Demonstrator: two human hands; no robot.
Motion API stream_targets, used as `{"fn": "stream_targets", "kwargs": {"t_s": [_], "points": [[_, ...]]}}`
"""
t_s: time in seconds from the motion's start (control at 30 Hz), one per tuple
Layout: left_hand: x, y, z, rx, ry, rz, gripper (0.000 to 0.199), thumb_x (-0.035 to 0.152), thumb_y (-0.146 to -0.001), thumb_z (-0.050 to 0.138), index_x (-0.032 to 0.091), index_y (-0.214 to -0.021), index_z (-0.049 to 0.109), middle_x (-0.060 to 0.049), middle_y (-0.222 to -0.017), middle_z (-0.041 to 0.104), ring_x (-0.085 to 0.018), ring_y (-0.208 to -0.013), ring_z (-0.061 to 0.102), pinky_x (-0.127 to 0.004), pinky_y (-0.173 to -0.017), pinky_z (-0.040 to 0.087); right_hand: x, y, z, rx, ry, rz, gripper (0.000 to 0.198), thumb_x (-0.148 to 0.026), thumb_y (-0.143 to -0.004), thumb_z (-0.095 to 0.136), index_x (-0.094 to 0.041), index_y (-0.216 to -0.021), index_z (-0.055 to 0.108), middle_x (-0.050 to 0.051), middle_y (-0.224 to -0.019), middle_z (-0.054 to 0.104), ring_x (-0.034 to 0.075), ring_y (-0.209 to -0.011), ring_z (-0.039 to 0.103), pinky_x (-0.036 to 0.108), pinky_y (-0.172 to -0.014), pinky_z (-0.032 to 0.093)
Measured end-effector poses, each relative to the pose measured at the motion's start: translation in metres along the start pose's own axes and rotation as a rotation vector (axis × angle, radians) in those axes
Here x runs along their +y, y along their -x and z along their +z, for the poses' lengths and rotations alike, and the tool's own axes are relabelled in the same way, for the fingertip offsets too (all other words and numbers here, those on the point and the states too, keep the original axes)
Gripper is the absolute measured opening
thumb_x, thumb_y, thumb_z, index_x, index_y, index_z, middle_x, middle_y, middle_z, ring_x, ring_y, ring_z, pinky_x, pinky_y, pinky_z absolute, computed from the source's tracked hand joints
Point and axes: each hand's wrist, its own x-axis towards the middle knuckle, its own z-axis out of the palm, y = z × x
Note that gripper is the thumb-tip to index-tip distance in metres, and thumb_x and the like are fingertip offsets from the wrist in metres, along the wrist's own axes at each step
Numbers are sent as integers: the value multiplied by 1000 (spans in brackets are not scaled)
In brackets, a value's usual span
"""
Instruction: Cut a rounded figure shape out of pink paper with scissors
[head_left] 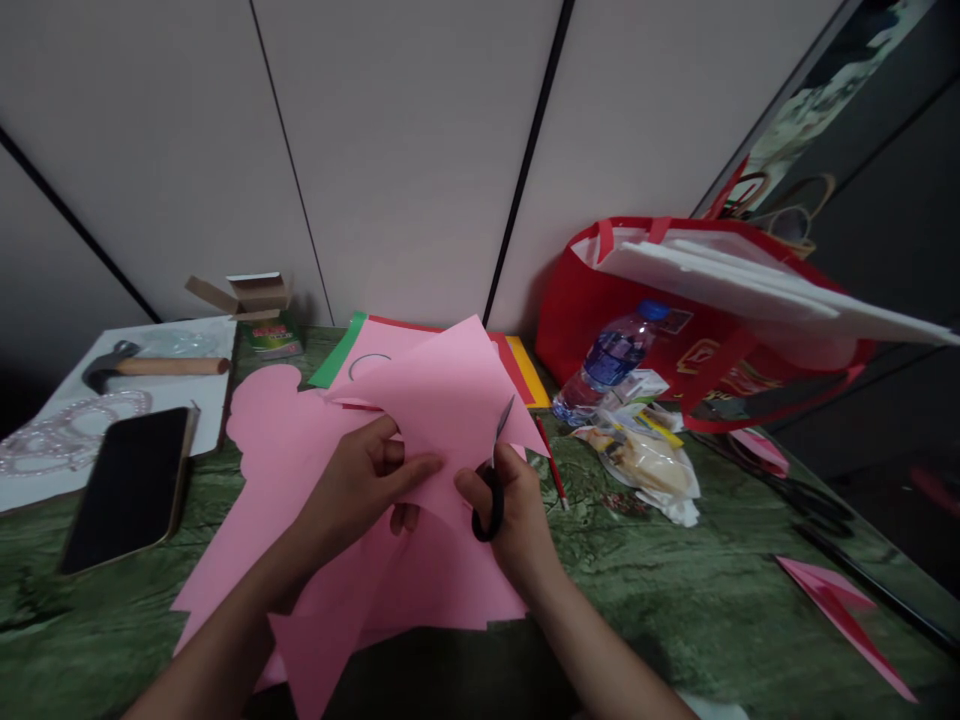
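Observation:
My left hand (375,470) pinches a pink paper sheet (457,390) between thumb and fingers, holding it up off the table. In my right hand (514,510) are black-handled scissors (491,495), with thumb and fingers at the loops. Their blades point up and away, over the sheet's right part; I cannot tell whether they are cutting into it. Beneath both hands lie more pink paper pieces (277,480), some with curved, scalloped edges. A pointed strip of pink paper (319,640) hangs near my left forearm.
To the left lie a phone (127,490), a hammer (161,366), clear beads (75,435) and a small open box (270,330). On the right are a red pencil (553,465), a water bottle (607,365), wrapped food (645,455), a red bag (577,290) and another pair of scissors (810,500).

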Motion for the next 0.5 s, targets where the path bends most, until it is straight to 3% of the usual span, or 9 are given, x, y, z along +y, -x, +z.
{"fn": "stream_targets", "kwargs": {"t_s": [0.5], "points": [[2, 0, 1, 8, -36, 7, 16, 25, -78, 61, 18, -76, 47, 9, -39, 55, -10, -29, 51, -16, -30, 35, 0, 0, 2, 34, 13, -20, 29, -29, -64, 63, -22, -55, 36, -10, -46, 35, 7, -41, 29, 19, -38, 23]]}}
